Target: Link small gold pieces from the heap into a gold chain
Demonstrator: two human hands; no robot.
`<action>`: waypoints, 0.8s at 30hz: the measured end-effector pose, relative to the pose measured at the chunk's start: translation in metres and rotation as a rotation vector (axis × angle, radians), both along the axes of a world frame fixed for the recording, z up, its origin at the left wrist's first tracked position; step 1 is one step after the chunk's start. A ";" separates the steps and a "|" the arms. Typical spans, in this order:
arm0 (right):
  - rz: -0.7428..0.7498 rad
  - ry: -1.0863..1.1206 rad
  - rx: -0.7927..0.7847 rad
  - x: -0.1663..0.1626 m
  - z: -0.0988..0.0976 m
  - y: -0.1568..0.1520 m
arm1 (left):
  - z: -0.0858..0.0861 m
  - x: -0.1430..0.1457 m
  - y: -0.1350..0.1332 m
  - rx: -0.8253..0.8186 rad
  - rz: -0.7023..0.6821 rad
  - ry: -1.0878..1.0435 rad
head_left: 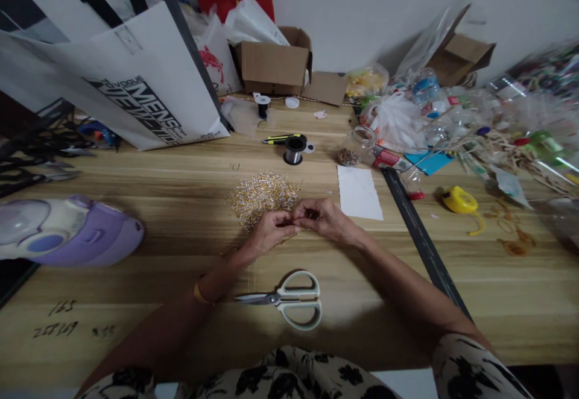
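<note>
"Two in all: the left grip (pixel 270 230) and the right grip (pixel 329 218). How are they set?"

"In each, the fingertips are pinched together, and the tips of both are brought to meet. Whatever may be clamped there is too fine to be told."

"What is placed nearest?"

"One heap (pixel 265 194) of gold and silver strands, just beyond the left grip, its near edge partly hidden by it. Whether it is touched cannot be told."

"How far is the work judged to be?"

"Under way. The strands are bunched; the fine handling at the fingertips is judged unfinished. How much is left cannot be read, the strands being too many to be counted."

"And the rest, counted?"

"One pair of scissors (pixel 272 298) is laid on the surface (pixel 149 266), nearer the body than both grips. Beyond the grips, two spools (pixel 294 152) (pixel 263 108) and one knife (pixel 277 140) are seen. One sheet (pixel 359 193) is laid just beyond the right grip, with one jar (pixel 357 146) farther off. One tape measure (pixel 458 199) is set well to the right."
</note>
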State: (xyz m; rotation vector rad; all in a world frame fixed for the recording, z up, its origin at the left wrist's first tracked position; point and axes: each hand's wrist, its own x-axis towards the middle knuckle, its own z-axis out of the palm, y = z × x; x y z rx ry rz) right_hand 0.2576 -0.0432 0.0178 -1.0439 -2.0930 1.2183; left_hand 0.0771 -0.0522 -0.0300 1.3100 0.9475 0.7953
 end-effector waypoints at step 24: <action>-0.111 0.163 -0.123 -0.007 -0.004 -0.003 | -0.002 0.001 -0.002 0.029 -0.060 0.005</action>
